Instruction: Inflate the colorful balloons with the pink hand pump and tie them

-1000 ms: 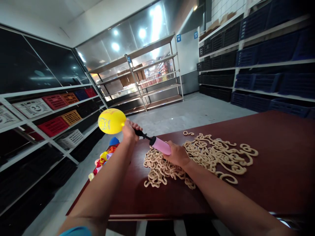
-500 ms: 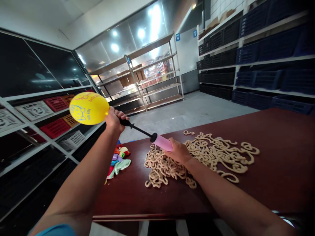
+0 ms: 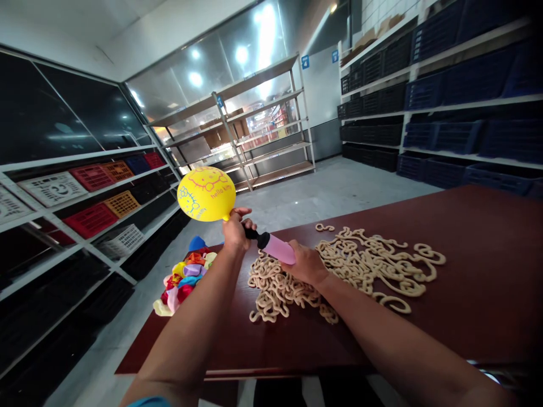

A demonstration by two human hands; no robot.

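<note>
My left hand (image 3: 237,230) is closed around the black handle end of a hand balloon pump (image 3: 278,249). An inflated yellow balloon (image 3: 207,194) with printed cartoon figures rises just beyond that hand, its neck down at my fingers. My right hand (image 3: 304,263) grips the pump's pink barrel. The black handle and the barrel are close together, with the rod between them not showing. Under and beyond my right hand lies a tangled heap of beige, rope-like curls (image 3: 360,257). Left of my left forearm sits a pile of deflated, many-coloured balloons (image 3: 193,270).
A dark red table (image 3: 475,243) carries both piles. Shelves with red, white and orange crates (image 3: 91,220) stand at the left. Blue crates (image 3: 458,135) fill shelving at the right, and a metal rack (image 3: 271,135) stands at the back.
My left hand has moved right and slightly down, bringing the yellow balloon along and pushing the pump's rod in. More of the deflated balloons now show. My right hand has hardly moved.
</note>
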